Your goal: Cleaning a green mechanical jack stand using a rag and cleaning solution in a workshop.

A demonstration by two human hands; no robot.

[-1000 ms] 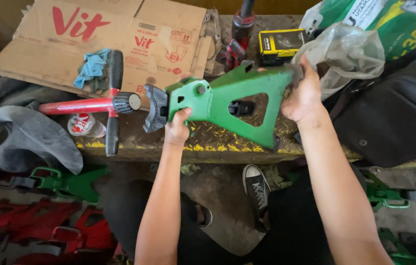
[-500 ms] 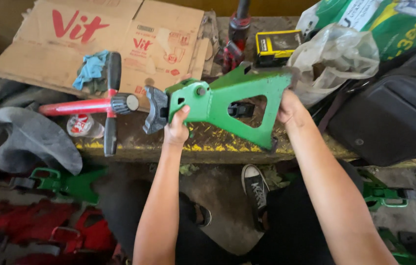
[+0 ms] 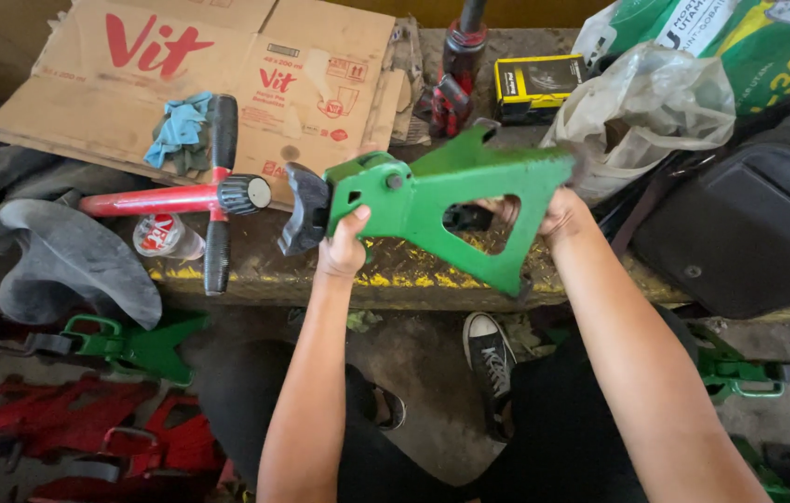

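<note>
Green jack stand (image 3: 432, 200) — both hands gripping.

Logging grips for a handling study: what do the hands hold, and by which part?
Both hold one green jack stand: left hand near its dark saddle end, right hand at the wide base end.

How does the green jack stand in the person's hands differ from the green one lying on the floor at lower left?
The held green jack stand is lifted above the workbench, gripped by the left hand and right hand; the floor jack stand lies untouched beside red stands. The held one fills more of the view, and its dark saddle end points left; the floor one looks smaller. Both are green with tapered, splayed legs.
</note>
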